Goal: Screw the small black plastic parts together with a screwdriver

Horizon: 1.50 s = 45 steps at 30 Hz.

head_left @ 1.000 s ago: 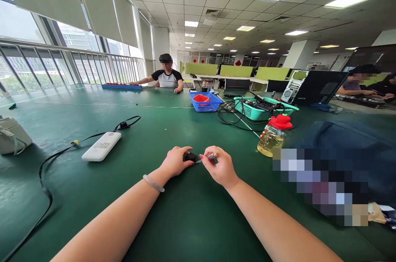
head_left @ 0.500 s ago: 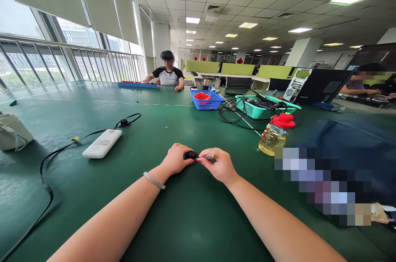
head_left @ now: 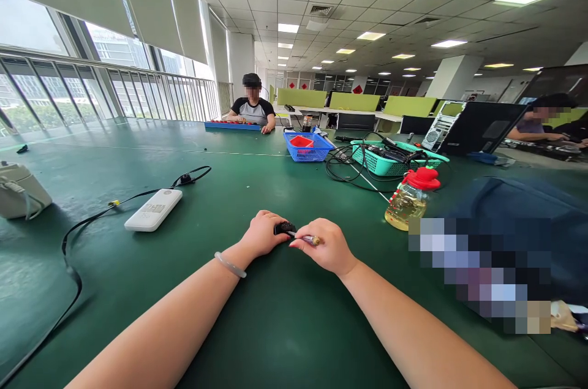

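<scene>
My left hand [head_left: 263, 234] is closed around a small black object [head_left: 285, 228] on the green tabletop [head_left: 285, 328]; its fingers hide the object's left part. In my right hand [head_left: 329, 246] is a slim, pen-like tool [head_left: 309, 239] with a gold-coloured end, pinched between thumb and fingers. The tool slants across, its tip reaching the right side of the black object; whether it touches is too small to tell. Both hands are close together at the middle of the view.
Left of my hands lies a white power bank [head_left: 154, 209] beside a black strap [head_left: 68, 254]. To the right stands a red-lidded bottle [head_left: 407, 208]. Farther back are a blue basket [head_left: 309, 153] and a green basket [head_left: 379, 162] with black cables. A person [head_left: 252, 108] sits across the table.
My right hand has turned slightly, and the tool's gold end has dipped lower toward me. Across the table, the blue tray near the other person has shifted right.
</scene>
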Each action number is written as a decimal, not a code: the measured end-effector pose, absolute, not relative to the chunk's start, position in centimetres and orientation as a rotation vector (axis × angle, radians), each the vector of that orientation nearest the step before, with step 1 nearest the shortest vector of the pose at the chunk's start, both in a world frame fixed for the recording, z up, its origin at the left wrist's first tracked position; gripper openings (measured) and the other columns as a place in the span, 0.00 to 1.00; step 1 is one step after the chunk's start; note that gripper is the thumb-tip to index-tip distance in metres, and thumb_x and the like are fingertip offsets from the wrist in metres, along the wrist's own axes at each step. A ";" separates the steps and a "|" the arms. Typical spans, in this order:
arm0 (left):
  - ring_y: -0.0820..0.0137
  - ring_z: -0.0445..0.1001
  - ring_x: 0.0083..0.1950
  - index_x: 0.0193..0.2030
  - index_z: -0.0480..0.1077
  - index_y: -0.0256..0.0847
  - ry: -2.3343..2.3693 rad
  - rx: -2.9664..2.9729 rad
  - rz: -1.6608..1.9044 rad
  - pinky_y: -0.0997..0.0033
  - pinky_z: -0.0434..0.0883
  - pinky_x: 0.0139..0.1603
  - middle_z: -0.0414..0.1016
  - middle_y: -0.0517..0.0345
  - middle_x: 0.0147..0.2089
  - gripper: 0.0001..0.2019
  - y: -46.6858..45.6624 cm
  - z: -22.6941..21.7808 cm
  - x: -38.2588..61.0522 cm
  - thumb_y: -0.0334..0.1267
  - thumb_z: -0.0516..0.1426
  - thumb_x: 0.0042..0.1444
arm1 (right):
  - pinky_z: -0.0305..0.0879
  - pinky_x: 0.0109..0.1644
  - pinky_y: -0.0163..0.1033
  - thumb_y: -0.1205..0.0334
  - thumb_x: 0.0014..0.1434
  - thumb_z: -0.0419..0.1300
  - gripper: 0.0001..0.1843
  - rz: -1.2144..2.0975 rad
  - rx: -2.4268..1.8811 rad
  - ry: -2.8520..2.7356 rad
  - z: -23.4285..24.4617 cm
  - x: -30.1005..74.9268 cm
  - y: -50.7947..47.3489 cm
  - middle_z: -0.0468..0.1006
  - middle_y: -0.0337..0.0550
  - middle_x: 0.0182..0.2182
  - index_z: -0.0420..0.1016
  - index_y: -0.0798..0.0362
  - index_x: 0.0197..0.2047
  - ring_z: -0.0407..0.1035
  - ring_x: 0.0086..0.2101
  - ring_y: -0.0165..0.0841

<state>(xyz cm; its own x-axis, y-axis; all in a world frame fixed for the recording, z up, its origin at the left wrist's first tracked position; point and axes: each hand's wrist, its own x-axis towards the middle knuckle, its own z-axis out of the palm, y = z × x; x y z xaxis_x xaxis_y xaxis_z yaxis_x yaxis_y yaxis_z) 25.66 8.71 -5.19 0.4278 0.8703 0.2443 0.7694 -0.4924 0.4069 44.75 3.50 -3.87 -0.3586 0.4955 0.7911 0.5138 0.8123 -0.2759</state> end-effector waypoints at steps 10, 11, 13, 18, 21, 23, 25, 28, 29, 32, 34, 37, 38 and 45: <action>0.56 0.66 0.58 0.48 0.77 0.48 1.451 2.423 0.627 0.57 0.64 0.61 0.79 0.59 0.50 0.15 8.7 -5.3 25.8 0.41 0.61 0.52 | 0.54 0.31 0.37 0.60 0.63 0.55 0.13 -0.298 -0.688 -2.311 -3.5 44.4 3.0 0.71 0.38 0.21 0.67 0.51 0.26 0.62 0.22 0.30; 0.56 0.66 0.58 0.48 0.76 0.47 1.446 2.422 0.620 0.58 0.64 0.61 0.79 0.59 0.50 0.16 8.7 -5.3 25.8 0.42 0.61 0.53 | 0.55 0.31 0.37 0.60 0.63 0.55 0.13 -0.266 -0.700 -2.281 -3.4 44.6 3.1 0.72 0.38 0.21 0.67 0.51 0.26 0.62 0.23 0.30; 0.56 0.66 0.59 0.49 0.76 0.47 1.437 2.422 0.608 0.58 0.64 0.61 0.79 0.58 0.51 0.16 8.7 -5.3 25.8 0.43 0.61 0.53 | 0.57 0.32 0.36 0.60 0.63 0.55 0.12 -0.151 -0.732 -2.195 -3.2 45.2 3.3 0.74 0.38 0.23 0.68 0.50 0.28 0.64 0.24 0.30; 0.56 0.66 0.59 0.49 0.76 0.48 1.436 2.427 0.604 0.57 0.64 0.62 0.78 0.58 0.51 0.17 8.8 -5.4 25.7 0.45 0.62 0.53 | 0.59 0.31 0.34 0.58 0.63 0.56 0.11 0.150 -0.842 -2.048 -3.1 45.9 3.8 0.73 0.36 0.22 0.70 0.49 0.28 0.64 0.23 0.29; 0.56 0.66 0.58 0.49 0.76 0.48 1.435 2.434 0.612 0.57 0.64 0.61 0.78 0.58 0.51 0.16 8.8 -5.5 25.6 0.45 0.61 0.53 | 0.59 0.31 0.34 0.58 0.62 0.56 0.12 0.181 -0.842 -2.012 -3.2 45.9 3.8 0.73 0.36 0.22 0.70 0.49 0.27 0.64 0.23 0.29; 0.56 0.67 0.58 0.49 0.76 0.48 1.415 2.455 0.629 0.57 0.65 0.60 0.79 0.57 0.50 0.16 8.8 -5.4 25.6 0.45 0.61 0.53 | 0.59 0.31 0.34 0.58 0.62 0.56 0.12 0.160 -0.832 -2.022 -3.3 45.9 3.8 0.73 0.37 0.22 0.70 0.50 0.27 0.64 0.23 0.29; 0.57 0.67 0.57 0.48 0.76 0.47 1.389 2.491 0.665 0.58 0.65 0.60 0.79 0.56 0.49 0.16 8.7 -5.3 25.6 0.46 0.61 0.53 | 0.59 0.31 0.34 0.60 0.62 0.56 0.12 0.132 -0.827 -2.029 -3.2 45.8 3.7 0.73 0.37 0.22 0.69 0.50 0.26 0.64 0.23 0.29; 0.57 0.67 0.56 0.47 0.77 0.47 1.364 2.530 0.712 0.58 0.65 0.59 0.79 0.56 0.47 0.15 8.6 -5.1 25.7 0.47 0.61 0.53 | 0.60 0.30 0.35 0.60 0.61 0.55 0.13 0.120 -0.854 -2.002 -3.1 45.9 3.6 0.72 0.36 0.21 0.69 0.49 0.25 0.63 0.22 0.29; 0.57 0.68 0.56 0.47 0.77 0.46 1.362 2.531 0.715 0.58 0.65 0.59 0.79 0.56 0.47 0.15 8.5 -5.1 25.7 0.47 0.61 0.53 | 0.60 0.30 0.35 0.60 0.61 0.55 0.13 0.126 -0.868 -1.989 -3.1 45.9 3.6 0.71 0.36 0.20 0.69 0.49 0.25 0.63 0.22 0.29; 0.57 0.68 0.56 0.47 0.77 0.46 1.359 2.515 0.697 0.58 0.65 0.59 0.79 0.56 0.47 0.15 8.4 -5.0 25.8 0.47 0.61 0.53 | 0.60 0.29 0.35 0.59 0.61 0.56 0.13 0.156 -0.893 -1.968 -3.1 45.9 3.6 0.72 0.37 0.20 0.69 0.49 0.25 0.63 0.22 0.29; 0.57 0.68 0.56 0.47 0.77 0.47 1.362 2.503 0.683 0.58 0.65 0.59 0.79 0.55 0.47 0.16 8.4 -4.9 25.8 0.47 0.61 0.53 | 0.61 0.30 0.35 0.58 0.61 0.56 0.13 0.167 -0.887 -1.961 -3.1 46.0 3.6 0.73 0.37 0.21 0.70 0.49 0.25 0.64 0.23 0.30; 0.57 0.68 0.56 0.47 0.77 0.46 1.373 2.496 0.666 0.58 0.66 0.59 0.79 0.55 0.47 0.16 8.3 -4.9 25.8 0.48 0.60 0.53 | 0.62 0.30 0.35 0.59 0.60 0.57 0.11 0.181 -0.861 -1.940 -3.1 46.1 3.7 0.73 0.37 0.21 0.71 0.49 0.26 0.65 0.23 0.30; 0.57 0.68 0.56 0.48 0.77 0.46 1.376 2.498 0.662 0.58 0.66 0.59 0.79 0.55 0.47 0.16 8.3 -4.9 25.8 0.48 0.60 0.54 | 0.62 0.29 0.34 0.59 0.60 0.57 0.11 0.188 -0.856 -1.933 -3.1 46.1 3.7 0.73 0.37 0.21 0.71 0.49 0.26 0.65 0.23 0.30; 0.56 0.67 0.56 0.49 0.76 0.46 1.376 2.493 0.652 0.57 0.65 0.59 0.79 0.55 0.48 0.17 8.3 -5.0 25.7 0.47 0.60 0.54 | 0.61 0.28 0.34 0.61 0.59 0.58 0.11 0.203 -0.848 -1.892 -3.0 46.2 3.7 0.72 0.37 0.21 0.71 0.50 0.25 0.64 0.22 0.29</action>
<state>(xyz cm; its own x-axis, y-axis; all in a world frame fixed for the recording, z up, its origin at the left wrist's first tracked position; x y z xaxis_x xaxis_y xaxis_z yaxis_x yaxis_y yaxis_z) 25.75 8.35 -4.99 0.4630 0.8432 0.2731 0.7455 -0.5372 0.3946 46.25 3.70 -2.96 -0.2431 0.6357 0.7327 0.4662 0.7389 -0.4865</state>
